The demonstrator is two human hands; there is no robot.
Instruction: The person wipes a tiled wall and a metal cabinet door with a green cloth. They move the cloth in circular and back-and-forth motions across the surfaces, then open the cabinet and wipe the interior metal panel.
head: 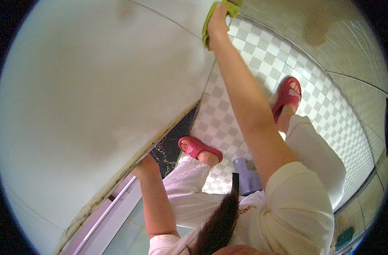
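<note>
My right hand (217, 27), at the end of my outstretched arm, holds a yellow-green cloth (208, 27). It lies against or very near the pale wall (85, 79), by the corner where a darker wall begins. My left hand (147, 167) is at the stained edge (149, 146) of the pale wall, beside a doorway. Its fingers are hidden behind that edge, so their grip does not show.
Below is a chequered tile floor (219, 114), where my feet stand in red slippers (289, 92). A black marble-patterned threshold (168, 149) and a white door frame (120, 210) border the doorway. A purple-grey plastic object (249, 178) stands behind my legs. Grey-brown tiled wall (308, 35) lines the right.
</note>
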